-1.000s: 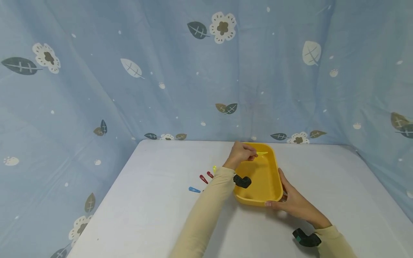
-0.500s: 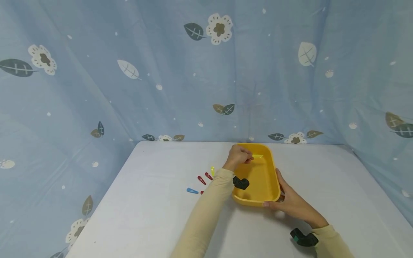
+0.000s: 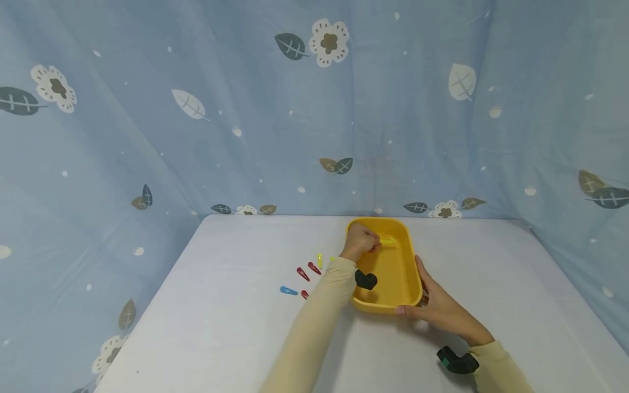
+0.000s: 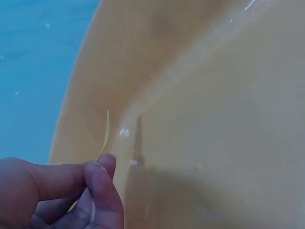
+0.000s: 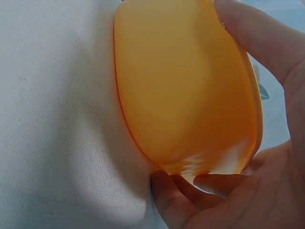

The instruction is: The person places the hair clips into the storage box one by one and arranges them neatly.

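Note:
Between the thumb and fingertips of my left hand (image 3: 361, 242) I pinch a thin yellow hair clip (image 4: 106, 131), its free end sticking out. That hand is inside the far left part of a yellow plastic tray (image 3: 393, 278). My right hand (image 3: 444, 308) grips the tray's near right corner, thumb on the near side and fingers along the right wall. Left of the tray lie yellow clips (image 3: 320, 260), red clips (image 3: 303, 274) and a blue clip (image 3: 289, 290). My left sleeve partly hides some of these.
All this is on a white-covered table (image 3: 231, 322). A blue curtain (image 3: 245, 164) printed with leaves and flowers hangs behind it and at both sides. A black wrist camera (image 3: 366, 280) on the left arm hangs over the tray.
My left hand has come slightly lower in the tray, still pinching the yellow hair clip. The right hand keeps its hold on the tray. The whole head view has shifted a little.

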`<state>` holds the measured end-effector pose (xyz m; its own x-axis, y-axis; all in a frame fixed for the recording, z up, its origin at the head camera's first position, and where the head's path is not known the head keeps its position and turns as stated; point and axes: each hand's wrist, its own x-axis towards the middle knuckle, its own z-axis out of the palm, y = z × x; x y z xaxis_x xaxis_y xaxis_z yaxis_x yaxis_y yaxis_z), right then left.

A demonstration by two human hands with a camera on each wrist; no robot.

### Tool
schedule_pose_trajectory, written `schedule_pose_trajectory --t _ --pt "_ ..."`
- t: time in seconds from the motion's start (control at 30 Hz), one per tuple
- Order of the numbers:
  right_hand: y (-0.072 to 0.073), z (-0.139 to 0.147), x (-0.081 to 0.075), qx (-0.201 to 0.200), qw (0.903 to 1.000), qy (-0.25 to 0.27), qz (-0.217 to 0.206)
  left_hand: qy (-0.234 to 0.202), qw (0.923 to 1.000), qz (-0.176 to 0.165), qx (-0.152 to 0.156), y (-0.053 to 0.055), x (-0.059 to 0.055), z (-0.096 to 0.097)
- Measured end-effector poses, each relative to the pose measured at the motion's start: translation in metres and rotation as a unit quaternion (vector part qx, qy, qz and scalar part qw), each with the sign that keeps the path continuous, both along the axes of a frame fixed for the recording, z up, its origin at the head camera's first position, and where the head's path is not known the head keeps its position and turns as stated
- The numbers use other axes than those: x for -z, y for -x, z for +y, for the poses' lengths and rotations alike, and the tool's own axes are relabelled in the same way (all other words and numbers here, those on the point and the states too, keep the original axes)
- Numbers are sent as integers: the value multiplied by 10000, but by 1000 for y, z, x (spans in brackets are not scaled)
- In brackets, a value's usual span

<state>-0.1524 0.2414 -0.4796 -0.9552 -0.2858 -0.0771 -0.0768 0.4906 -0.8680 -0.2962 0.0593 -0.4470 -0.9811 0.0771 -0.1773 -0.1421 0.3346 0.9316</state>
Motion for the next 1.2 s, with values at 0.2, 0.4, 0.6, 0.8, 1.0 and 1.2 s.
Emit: schedule_pose_trajectory --t 0.2,0.4,0.6,0.8,1.0,1.2 --pt "0 1 0 -36 9999 88 40 213 9997 142 -32 4 4 1" --pt "0 3 -2 -103 9998 190 40 375 9993 75 -9 8 8 3" --pt "0 3 -4 -96 9998 175 41 513 9986 59 59 13 9 4" --pt "-1 3 -5 -101 9997 174 152 769 9970 22 -12 16 7 4" --pt "-2 2 -3 -107 9995 216 191 877 9961 53 7 18 8 4" --pt "-1 2 -4 -94 9996 228 124 795 9968 82 -12 21 10 5"
